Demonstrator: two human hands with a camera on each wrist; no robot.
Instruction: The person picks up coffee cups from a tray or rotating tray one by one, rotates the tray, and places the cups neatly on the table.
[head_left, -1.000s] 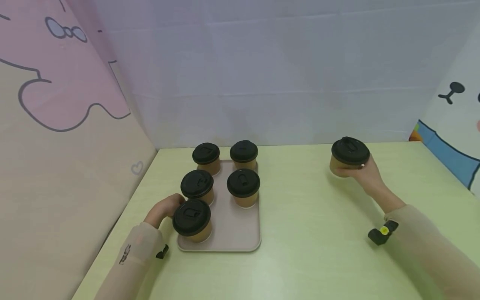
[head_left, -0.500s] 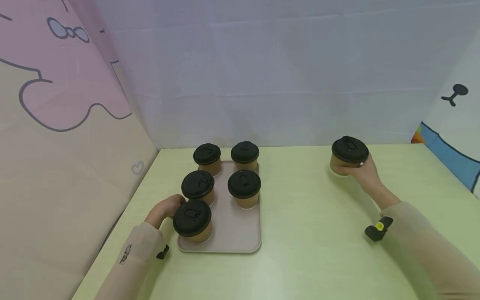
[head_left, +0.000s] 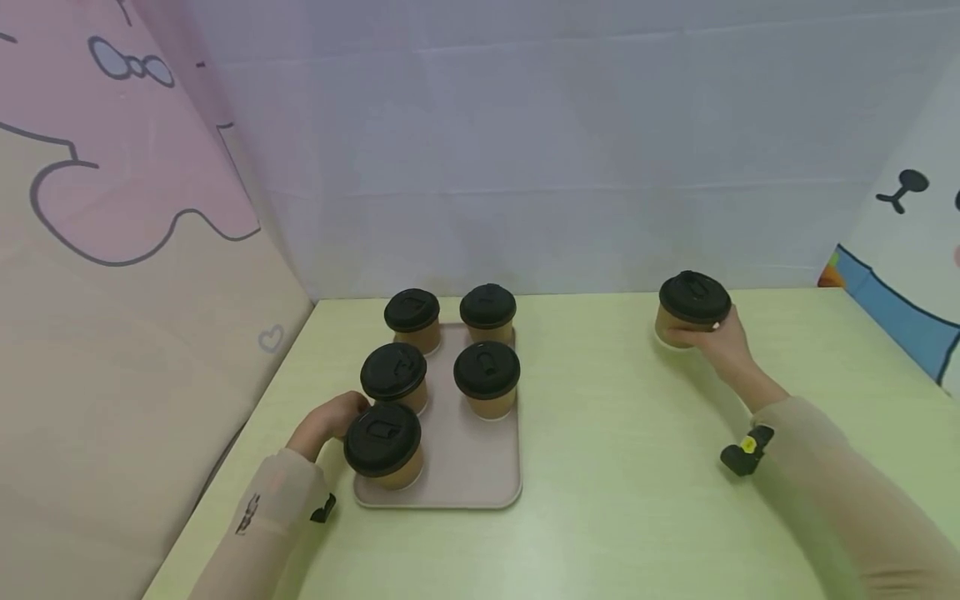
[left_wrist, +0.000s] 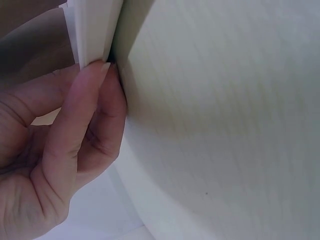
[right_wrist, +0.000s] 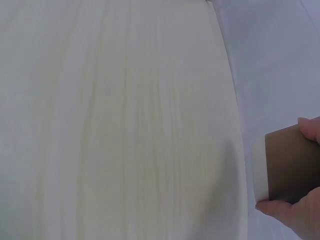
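Grips a lidded cup (head_left: 693, 302) inside the curled right hand (head_left: 722, 340), well apart from the tray (head_left: 472, 475). Pinches that tray's left rim with the left hand (head_left: 337, 413).

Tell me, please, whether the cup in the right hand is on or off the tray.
Off: in the head view, the right hand holds the cup well to the right of the tray.

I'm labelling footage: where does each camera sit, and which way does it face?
Head: on the head, facing forward and down; tray, cups, left hand, right hand, sleeves show.
Left wrist: worn there, facing the left hand pinching the tray's edge.
Right wrist: worn there, facing the table; held cup and partial right hand show.
Head and right wrist share that cup.
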